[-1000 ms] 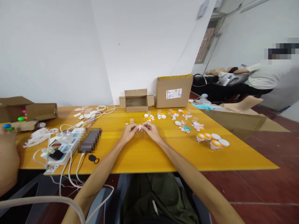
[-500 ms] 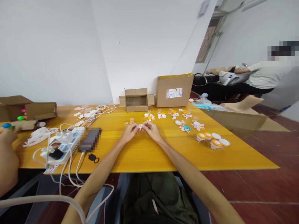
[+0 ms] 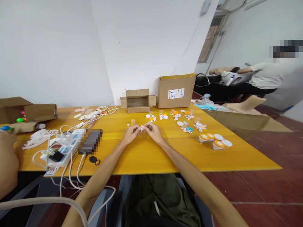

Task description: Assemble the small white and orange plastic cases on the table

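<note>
My left hand (image 3: 129, 134) and my right hand (image 3: 152, 131) meet over the middle of the yellow table (image 3: 146, 154). Both pinch one small white piece (image 3: 141, 128) between their fingertips; it is too small to name. Just beyond lie a small clear cup (image 3: 133, 121) and scattered white and orange bits (image 3: 151, 118). Further right sit several small jars with orange and white lids (image 3: 214, 141).
Two cardboard boxes stand at the far edge, a small open box (image 3: 138, 101) and a tall box (image 3: 176, 90). At left lie a power strip (image 3: 62, 148), white cables and a dark phone (image 3: 90, 142). Another person's arm (image 3: 8, 160) shows at far left; a person sits at back right.
The view shifted slightly. My hands stay together on the small white piece with only tiny finger movement.
</note>
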Tool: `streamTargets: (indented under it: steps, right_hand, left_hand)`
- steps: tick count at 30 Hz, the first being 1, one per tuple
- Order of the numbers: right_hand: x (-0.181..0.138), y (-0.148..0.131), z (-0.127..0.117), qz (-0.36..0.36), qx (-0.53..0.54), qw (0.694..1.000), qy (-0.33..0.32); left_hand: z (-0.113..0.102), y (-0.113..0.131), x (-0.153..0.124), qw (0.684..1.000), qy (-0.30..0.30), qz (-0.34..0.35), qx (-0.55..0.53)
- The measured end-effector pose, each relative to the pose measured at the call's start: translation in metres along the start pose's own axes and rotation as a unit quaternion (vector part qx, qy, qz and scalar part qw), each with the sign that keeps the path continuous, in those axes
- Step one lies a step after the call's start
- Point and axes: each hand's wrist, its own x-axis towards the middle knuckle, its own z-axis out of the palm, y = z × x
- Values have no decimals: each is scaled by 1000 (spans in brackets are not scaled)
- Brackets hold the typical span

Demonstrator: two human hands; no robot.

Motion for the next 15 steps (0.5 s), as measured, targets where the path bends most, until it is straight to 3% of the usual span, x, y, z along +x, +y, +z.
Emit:
streamTargets:
  steps: [15]
  right_hand:
    - [0, 6, -1, -14, -10, 1000, 11]
  left_hand:
    - [1, -1, -1, 1000, -11, -6, 7]
